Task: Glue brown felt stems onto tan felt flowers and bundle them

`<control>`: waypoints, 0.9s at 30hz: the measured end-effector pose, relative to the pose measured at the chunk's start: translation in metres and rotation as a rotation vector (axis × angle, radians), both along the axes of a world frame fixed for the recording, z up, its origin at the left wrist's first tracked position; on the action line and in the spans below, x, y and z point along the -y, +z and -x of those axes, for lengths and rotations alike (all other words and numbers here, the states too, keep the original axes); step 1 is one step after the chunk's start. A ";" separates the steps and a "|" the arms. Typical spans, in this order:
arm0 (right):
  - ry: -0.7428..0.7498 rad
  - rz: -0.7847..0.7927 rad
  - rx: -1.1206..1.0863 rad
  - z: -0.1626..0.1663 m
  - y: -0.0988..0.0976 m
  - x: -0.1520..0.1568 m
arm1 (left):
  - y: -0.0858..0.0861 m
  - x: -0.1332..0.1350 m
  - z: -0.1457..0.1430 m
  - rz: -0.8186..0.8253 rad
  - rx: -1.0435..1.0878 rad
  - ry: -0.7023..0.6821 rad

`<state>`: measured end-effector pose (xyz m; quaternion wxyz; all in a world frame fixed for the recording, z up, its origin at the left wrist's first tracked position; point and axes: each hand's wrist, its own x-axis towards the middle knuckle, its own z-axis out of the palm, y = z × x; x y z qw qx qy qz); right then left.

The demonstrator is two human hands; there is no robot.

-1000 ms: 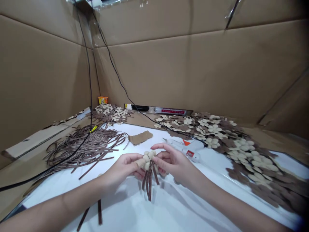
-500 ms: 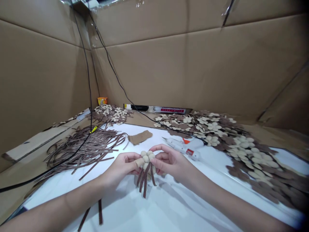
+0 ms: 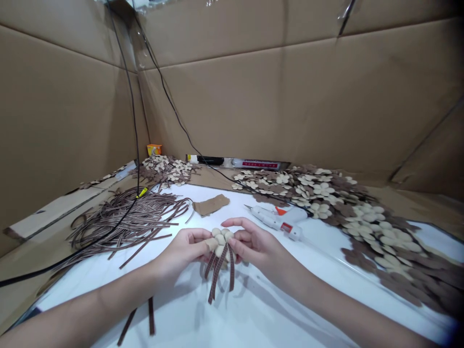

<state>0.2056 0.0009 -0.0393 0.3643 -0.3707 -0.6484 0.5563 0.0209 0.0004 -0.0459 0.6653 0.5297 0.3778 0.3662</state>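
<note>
A beige felt flower [image 3: 220, 240] with brown striped ribbon strips [image 3: 217, 273] hanging below it sits between both hands, just above the white table [image 3: 253, 309]. My left hand [image 3: 181, 253] pinches the flower's left side with thumb and fingers. From the right, my right hand [image 3: 252, 244] grips the same flower, its fingers curled round the edge. A white hot glue gun [image 3: 277, 220] lies just beyond my right hand.
A heap of brown ribbon strips [image 3: 126, 220] lies at the left, crossed by a black cable [image 3: 72, 251]. Beige and brown felt flowers [image 3: 348, 212] spread along the right and back. A brown felt scrap [image 3: 210, 205], two loose strips [image 3: 143, 321] and cardboard walls [image 3: 290, 96] surround the table.
The hanging ribbon strips have swung and fanned out a little; both hands have kept their hold on the flower and shifted only slightly.
</note>
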 end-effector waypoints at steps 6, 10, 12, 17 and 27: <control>-0.038 0.055 0.004 0.000 0.003 -0.001 | -0.004 -0.002 0.002 -0.019 0.015 0.019; -0.060 0.101 -0.007 -0.001 0.005 -0.003 | -0.004 -0.003 0.002 -0.011 0.041 0.032; -0.097 0.118 0.012 -0.001 0.005 -0.004 | -0.004 -0.003 0.003 -0.008 0.046 0.052; -0.169 0.140 0.026 -0.004 0.004 -0.010 | -0.002 -0.005 0.006 -0.002 0.083 0.124; -0.093 0.202 0.025 0.001 0.007 -0.003 | 0.000 -0.002 0.001 0.008 0.027 0.072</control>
